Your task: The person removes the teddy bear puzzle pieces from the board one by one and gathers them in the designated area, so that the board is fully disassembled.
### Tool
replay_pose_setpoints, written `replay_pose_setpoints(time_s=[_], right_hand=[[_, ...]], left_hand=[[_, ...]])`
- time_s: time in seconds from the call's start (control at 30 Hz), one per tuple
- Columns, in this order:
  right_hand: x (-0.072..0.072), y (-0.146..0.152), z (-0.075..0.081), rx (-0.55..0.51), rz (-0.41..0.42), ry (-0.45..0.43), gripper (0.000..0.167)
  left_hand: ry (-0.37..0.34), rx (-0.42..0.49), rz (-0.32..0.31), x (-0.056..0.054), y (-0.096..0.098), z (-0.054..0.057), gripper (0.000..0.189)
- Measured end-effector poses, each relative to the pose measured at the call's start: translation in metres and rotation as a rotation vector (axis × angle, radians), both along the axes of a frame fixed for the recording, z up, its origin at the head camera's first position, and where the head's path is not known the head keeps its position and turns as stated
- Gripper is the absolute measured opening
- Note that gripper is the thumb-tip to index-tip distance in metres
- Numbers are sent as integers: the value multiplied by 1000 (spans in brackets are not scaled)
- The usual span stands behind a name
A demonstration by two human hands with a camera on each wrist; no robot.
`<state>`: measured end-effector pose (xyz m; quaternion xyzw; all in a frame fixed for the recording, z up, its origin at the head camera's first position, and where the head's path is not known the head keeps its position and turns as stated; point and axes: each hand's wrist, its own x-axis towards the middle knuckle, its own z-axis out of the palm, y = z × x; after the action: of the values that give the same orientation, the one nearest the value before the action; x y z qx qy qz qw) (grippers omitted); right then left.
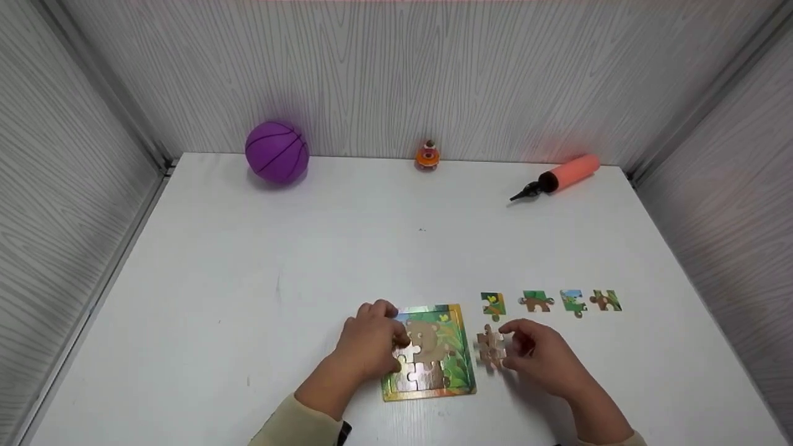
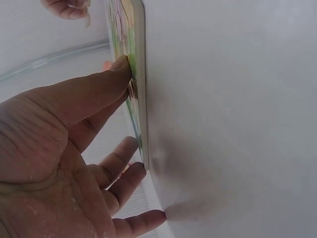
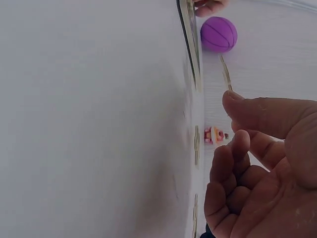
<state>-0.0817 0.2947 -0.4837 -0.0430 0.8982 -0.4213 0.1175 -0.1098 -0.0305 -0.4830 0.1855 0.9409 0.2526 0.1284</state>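
Puzzle board (image 1: 433, 393) lies near loose pieces (image 1: 536, 301), left grip (image 1: 370, 341) overlapping it.

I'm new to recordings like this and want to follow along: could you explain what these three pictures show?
There is no machine here, just a person's two bare hands. The wide picture comes from a camera on the head, looking forward and down. The other two come from cameras on the wrists, where the tabletop appears turned on its side.

On the white table lies a puzzle board with a partly finished bear picture. Four loose pieces form a row beyond the right hand. Farther back are a purple ball, a small orange toy and an orange-red tube with a black tip.

The left hand touches the board; the right pinches one puzzle piece beside it.
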Motion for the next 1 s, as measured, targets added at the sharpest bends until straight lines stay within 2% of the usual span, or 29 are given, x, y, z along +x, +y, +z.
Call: replay_pose_setpoints(time_s=[0.33, 0.53, 1.0], right_hand=[[-4, 10, -4, 76, -30, -124, 42], [-8, 15, -7, 85, 13, -115, 40], [-12, 17, -10, 135, 19, -108, 37]], left_hand=[[0, -3, -5, 1, -2, 0, 27], [8, 2, -17, 2, -2, 0, 27], [22, 9, -13, 3, -3, -1, 26]])
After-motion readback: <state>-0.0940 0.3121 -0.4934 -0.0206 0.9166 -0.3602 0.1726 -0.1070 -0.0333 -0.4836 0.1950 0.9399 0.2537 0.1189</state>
